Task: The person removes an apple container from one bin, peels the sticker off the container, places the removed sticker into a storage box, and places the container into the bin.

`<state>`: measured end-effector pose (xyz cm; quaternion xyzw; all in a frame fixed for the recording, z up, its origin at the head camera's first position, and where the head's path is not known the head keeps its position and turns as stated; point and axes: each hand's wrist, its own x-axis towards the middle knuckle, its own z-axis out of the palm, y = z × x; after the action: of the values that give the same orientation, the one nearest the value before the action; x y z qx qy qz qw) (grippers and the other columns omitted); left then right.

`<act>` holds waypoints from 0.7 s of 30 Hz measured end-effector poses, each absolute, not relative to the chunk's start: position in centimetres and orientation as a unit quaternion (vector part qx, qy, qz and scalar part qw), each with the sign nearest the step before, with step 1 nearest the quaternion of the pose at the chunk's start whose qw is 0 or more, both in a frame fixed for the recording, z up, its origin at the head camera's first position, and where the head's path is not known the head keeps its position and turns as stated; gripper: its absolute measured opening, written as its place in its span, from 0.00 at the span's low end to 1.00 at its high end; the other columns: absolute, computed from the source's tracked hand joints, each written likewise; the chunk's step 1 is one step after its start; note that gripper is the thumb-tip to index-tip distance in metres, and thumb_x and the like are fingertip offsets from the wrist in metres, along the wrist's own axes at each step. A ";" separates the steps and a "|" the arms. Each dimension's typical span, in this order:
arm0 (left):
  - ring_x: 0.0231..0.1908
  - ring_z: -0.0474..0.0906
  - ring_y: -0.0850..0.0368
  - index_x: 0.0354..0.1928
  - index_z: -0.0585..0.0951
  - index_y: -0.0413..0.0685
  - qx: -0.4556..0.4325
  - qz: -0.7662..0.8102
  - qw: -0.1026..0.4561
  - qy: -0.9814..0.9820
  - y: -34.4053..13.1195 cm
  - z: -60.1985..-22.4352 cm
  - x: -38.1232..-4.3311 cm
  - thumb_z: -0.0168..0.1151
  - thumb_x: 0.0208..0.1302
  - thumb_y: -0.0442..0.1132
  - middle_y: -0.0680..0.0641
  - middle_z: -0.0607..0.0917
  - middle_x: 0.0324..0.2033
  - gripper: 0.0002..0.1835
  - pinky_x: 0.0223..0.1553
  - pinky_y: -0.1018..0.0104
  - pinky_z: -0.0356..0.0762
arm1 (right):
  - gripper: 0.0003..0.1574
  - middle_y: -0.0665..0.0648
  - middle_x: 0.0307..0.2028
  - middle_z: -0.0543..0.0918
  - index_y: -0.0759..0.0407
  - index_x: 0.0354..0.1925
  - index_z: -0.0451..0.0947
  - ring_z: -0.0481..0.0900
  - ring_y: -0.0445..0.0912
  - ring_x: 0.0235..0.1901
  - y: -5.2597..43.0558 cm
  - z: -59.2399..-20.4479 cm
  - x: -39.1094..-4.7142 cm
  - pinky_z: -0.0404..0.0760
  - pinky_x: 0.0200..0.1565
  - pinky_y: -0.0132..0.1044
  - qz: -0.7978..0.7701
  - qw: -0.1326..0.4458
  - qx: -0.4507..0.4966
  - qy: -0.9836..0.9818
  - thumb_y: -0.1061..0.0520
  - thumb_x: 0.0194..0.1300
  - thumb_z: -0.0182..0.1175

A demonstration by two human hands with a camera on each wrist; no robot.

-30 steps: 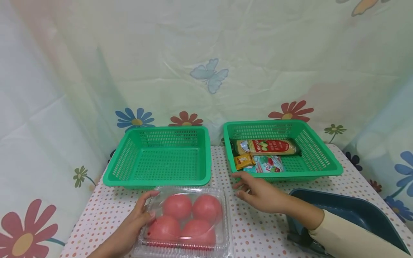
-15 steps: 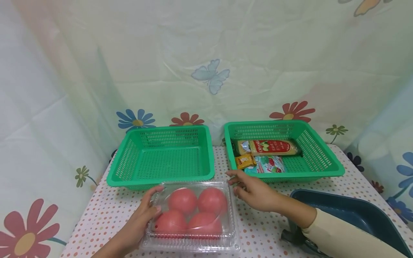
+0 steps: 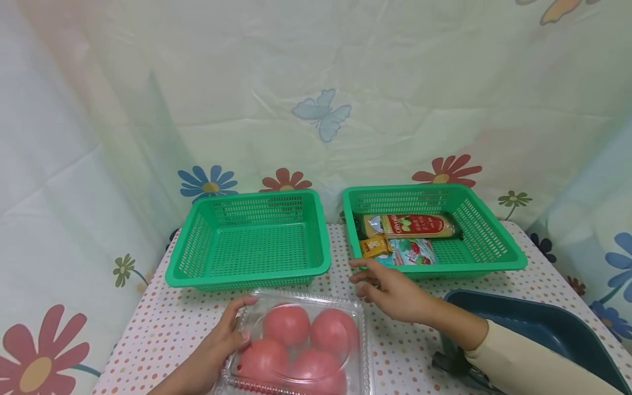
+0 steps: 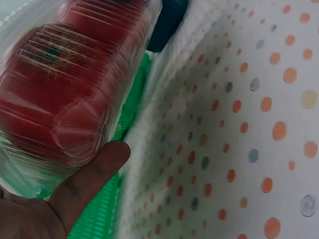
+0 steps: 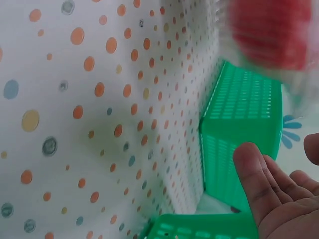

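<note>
A clear plastic clamshell box (image 3: 364, 351) with several red tomatoes (image 3: 286, 325) inside is at the front middle in the head view. My left hand (image 3: 214, 345) grips its left side, with fingers at the far left corner and thumb along the near side. In the left wrist view the thumb (image 4: 92, 181) presses the ridged wall of the box, held up off the dotted cloth. My right hand (image 3: 390, 288) holds nothing; its fingers are loosely bent just in front of the right green basket (image 3: 489, 266). The box appears blurred above it in the right wrist view.
Beyond the box stands a left green basket (image 3: 247, 281). In the right basket lie a long Olivoila packet (image 3: 415, 225), a small yellow packet (image 3: 375, 247) and a light blue packet (image 3: 415, 252). A dark blue tray (image 3: 533, 323) is under the right forearm.
The box went forward and right with my left hand, then came back toward me and tilted. The left basket has shifted slightly right. My right hand has barely moved.
</note>
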<state>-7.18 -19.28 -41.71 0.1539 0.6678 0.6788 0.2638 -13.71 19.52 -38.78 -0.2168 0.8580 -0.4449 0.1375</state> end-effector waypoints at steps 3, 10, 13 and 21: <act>0.62 0.71 0.41 0.77 0.49 0.63 0.157 0.681 0.269 0.662 -19.7 -40.7 -6.9 0.42 0.81 0.42 0.29 0.54 0.70 0.28 0.53 0.50 0.81 | 0.30 0.64 0.58 0.82 0.58 0.74 0.62 0.85 0.51 0.51 19.2 -39.0 -13.8 0.86 0.47 0.38 -0.441 0.131 -0.227 0.859 0.58 0.78 0.56; 0.64 0.68 0.41 0.77 0.51 0.63 0.144 0.648 0.179 0.726 -21.2 -37.8 -7.3 0.42 0.80 0.42 0.32 0.56 0.70 0.29 0.54 0.58 0.79 | 0.31 0.65 0.61 0.79 0.56 0.76 0.60 0.82 0.56 0.55 17.8 -39.7 -14.5 0.85 0.47 0.40 -0.450 0.114 -0.234 0.854 0.62 0.79 0.50; 0.60 0.72 0.47 0.77 0.50 0.63 0.149 0.652 0.141 0.729 -22.1 -36.8 -7.8 0.40 0.79 0.40 0.33 0.58 0.66 0.29 0.52 0.58 0.81 | 0.32 0.68 0.61 0.78 0.57 0.77 0.59 0.85 0.55 0.51 17.2 -40.1 -14.7 0.87 0.45 0.40 -0.485 0.118 -0.215 0.840 0.63 0.79 0.51; 0.58 0.73 0.54 0.76 0.49 0.72 0.138 0.669 0.090 0.724 -24.4 -34.9 -10.2 0.36 0.79 0.44 0.44 0.54 0.67 0.28 0.48 0.57 0.84 | 0.36 0.65 0.60 0.78 0.54 0.78 0.58 0.86 0.47 0.43 15.7 -41.1 -15.0 0.87 0.42 0.38 -0.490 0.096 -0.213 0.840 0.57 0.79 0.56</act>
<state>-10.19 -24.43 -34.88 0.1378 0.7243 0.6694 0.0904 -14.96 15.68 -41.09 -0.2129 0.8399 -0.4899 0.0962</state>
